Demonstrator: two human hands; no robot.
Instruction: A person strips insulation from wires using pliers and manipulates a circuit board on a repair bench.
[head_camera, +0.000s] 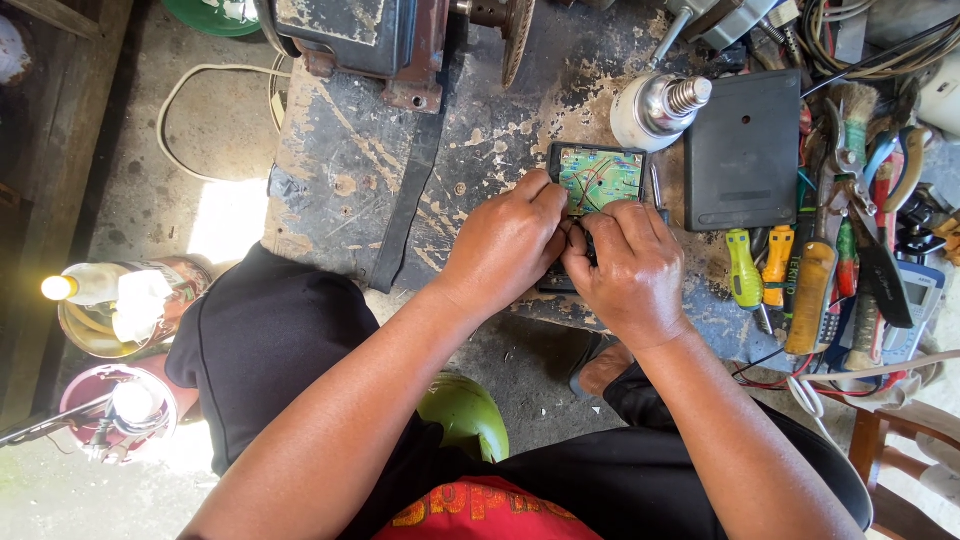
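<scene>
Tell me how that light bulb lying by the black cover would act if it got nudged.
The light bulb lies on its side on the workbench, and its body is rounded, so it would probably roll, likely curving because it tapers toward the metal screw base. It looks light, and possibly fragile if it fell.

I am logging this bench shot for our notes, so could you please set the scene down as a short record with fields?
Setting: worn, paint-flaked workbench, seen from above
Left hand: on the near left edge of an open black case with a green circuit board
Right hand: beside the left, fingers pinching thin wires at the case
Behind the case: light bulb lying on its side
Right of it: black cover, then screwdrivers and pliers
</scene>
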